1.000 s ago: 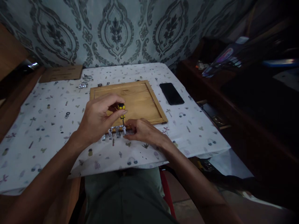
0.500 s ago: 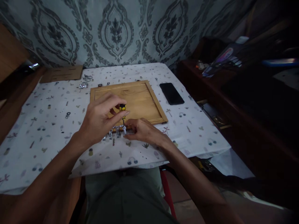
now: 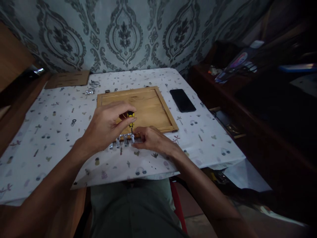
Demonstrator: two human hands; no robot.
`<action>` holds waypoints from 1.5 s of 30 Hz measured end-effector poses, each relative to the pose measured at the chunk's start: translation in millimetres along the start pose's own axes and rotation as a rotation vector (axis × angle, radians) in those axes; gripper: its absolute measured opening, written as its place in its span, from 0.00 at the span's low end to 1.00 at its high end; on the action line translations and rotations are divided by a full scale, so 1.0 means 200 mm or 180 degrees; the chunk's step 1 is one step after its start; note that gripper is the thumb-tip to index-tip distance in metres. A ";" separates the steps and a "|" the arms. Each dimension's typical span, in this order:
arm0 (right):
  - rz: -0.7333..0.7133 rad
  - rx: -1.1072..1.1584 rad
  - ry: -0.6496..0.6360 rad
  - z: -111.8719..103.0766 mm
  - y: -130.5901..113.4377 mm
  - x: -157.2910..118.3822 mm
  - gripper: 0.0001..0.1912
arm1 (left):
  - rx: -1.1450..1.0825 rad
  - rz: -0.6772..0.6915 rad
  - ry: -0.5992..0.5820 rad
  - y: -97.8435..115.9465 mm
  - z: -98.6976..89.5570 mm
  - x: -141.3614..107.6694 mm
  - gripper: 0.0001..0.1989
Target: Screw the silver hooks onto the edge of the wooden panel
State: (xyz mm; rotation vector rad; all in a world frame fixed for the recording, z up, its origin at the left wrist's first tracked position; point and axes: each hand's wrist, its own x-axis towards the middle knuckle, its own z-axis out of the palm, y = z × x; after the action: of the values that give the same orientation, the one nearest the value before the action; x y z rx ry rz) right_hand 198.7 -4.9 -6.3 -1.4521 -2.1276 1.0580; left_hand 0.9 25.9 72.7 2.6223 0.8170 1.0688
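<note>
Hands at a wooden panel: left pinching a screwdriver, right beside a metal fitting

Beyond the right hand, at the far right, a bottle (image 3: 237, 62) leans on a dark ledge (image 3: 206, 74); its label carries a round, colourful design, and any writing on it is too blurred to read.

The person's left hand (image 3: 105, 122) is mostly closed, thumb and fingertips pinching the handle of a small yellow-and-black screwdriver (image 3: 131, 114). The tool stands nearly upright, its thin shaft pointing down to the shiny metal fitting (image 3: 125, 141) just below both hands. This fitting lies along the near edge of a framed wooden panel (image 3: 146, 105), several prongs sticking out toward the person. The right hand (image 3: 153, 140) is partly closed, thumb and forefinger set narrowly apart at the rightmost prong; whether they grip it or only steady it, I cannot tell.

The panel extends away beneath and beyond the hands, flat on a white patterned tablecloth (image 3: 210, 142). Past the right hand, near the panel, lies a black phone (image 3: 182, 100). Past the left hand are loose metal pieces (image 3: 90, 91) and, farther left, a flat brown cardboard piece (image 3: 68, 79).
</note>
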 end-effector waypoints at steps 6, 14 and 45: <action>0.0022 -0.0062 -0.0006 0.00 0.00 0.00 0.14 | -0.0056 0.0009 0.0030 0.00 0.02 -0.01 0.05; 0.0014 -0.0074 -0.0016 0.01 0.01 0.00 0.14 | 0.0106 0.0044 0.0108 0.00 0.02 -0.01 0.05; 0.0081 -0.0104 -0.0064 0.00 0.00 0.00 0.16 | -0.0100 -0.0230 -0.0043 0.00 0.01 -0.02 0.08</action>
State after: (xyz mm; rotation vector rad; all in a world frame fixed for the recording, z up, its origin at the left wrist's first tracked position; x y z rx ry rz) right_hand 198.8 -4.4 -5.3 -1.4934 -2.1555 1.0558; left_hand 0.3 23.7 70.1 2.5509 0.8776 1.0352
